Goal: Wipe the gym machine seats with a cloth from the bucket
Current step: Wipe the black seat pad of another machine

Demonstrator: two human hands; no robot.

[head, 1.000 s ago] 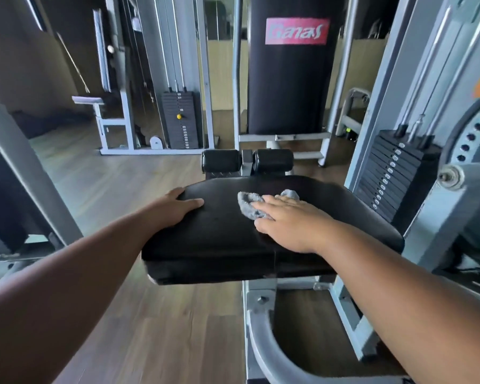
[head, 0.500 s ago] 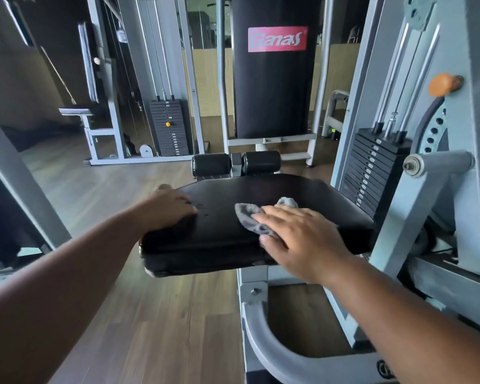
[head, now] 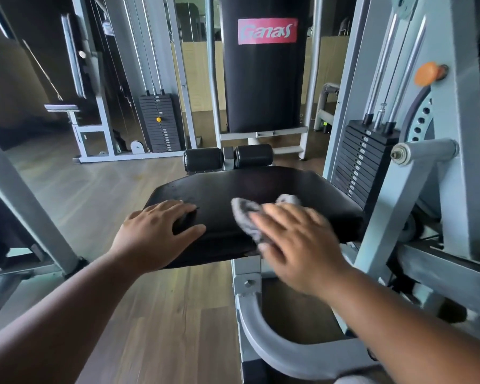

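Gym: weight stacks, padded machines.

Both forearms are bare, with no sleeves, gloves, watch or rings visible.

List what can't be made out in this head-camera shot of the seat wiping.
- Cloth: mostly under the right hand; its full size and fold are hidden, and motion blur smears both.
- Bucket: nowhere in view.
- Seat: near left corner is covered by the left hand; whether the pad is wet or clean is unclear in the dim light.
- Weight stack numbers: too small to read.
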